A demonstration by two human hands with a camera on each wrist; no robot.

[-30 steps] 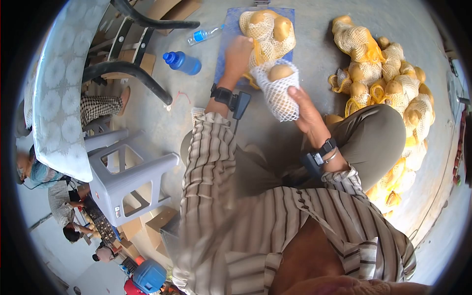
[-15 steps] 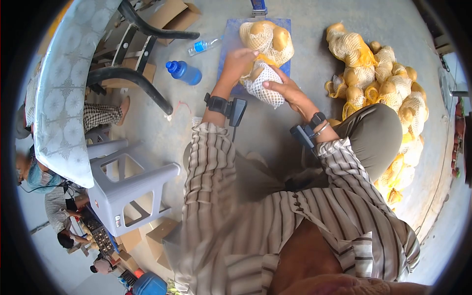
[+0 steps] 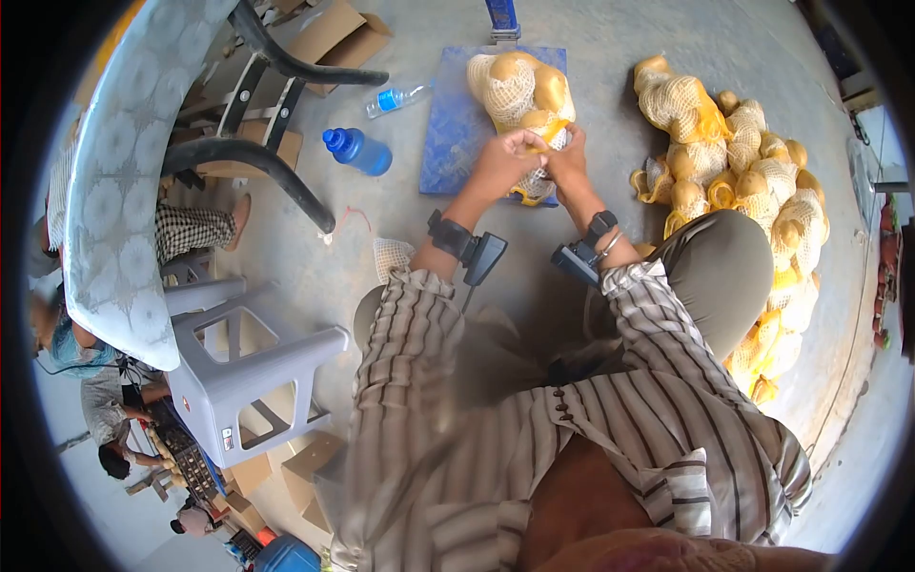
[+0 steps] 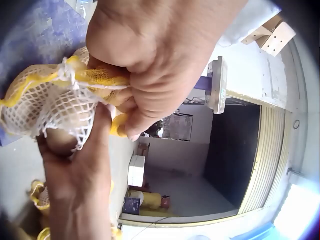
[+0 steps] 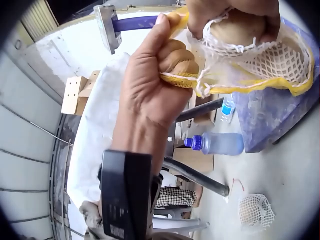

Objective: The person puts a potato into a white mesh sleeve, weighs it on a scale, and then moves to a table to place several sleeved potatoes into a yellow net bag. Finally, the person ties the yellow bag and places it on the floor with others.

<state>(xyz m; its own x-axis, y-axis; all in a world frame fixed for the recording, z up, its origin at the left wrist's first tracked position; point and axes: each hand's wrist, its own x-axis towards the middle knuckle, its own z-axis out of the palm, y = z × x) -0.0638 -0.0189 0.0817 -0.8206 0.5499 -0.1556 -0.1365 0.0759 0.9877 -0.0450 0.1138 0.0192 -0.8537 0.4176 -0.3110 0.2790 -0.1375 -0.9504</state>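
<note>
On a blue scale platform (image 3: 448,143) lies a yellow mesh bag (image 3: 545,124) with several large yellow-tan fruits (image 3: 515,71) in white foam nets. My left hand (image 3: 505,164) curls tightly round the bag's gathered yellow mesh, with a strip of it out past the thumb. Right beside it, my right hand (image 3: 569,164) grips a fruit (image 5: 237,27) in a white foam net (image 4: 70,112) at the bag's near end. The white-corded yellow edge runs along that net in both wrist views. In the right wrist view, my right hand's fingers (image 5: 202,12) press against the fruit.
More bagged fruits (image 3: 762,181) are heaped on the floor at the right. A blue bottle (image 3: 357,153) and a clear bottle (image 3: 397,99) stand left of the platform. A grey stool (image 3: 257,353), a covered table (image 3: 124,191) and a white foam net (image 3: 391,255) are at the left.
My right hand has brought the netted fruit from in front of the platform up to the bag. My left hand has moved slightly right and down, and both hands now meet there.
</note>
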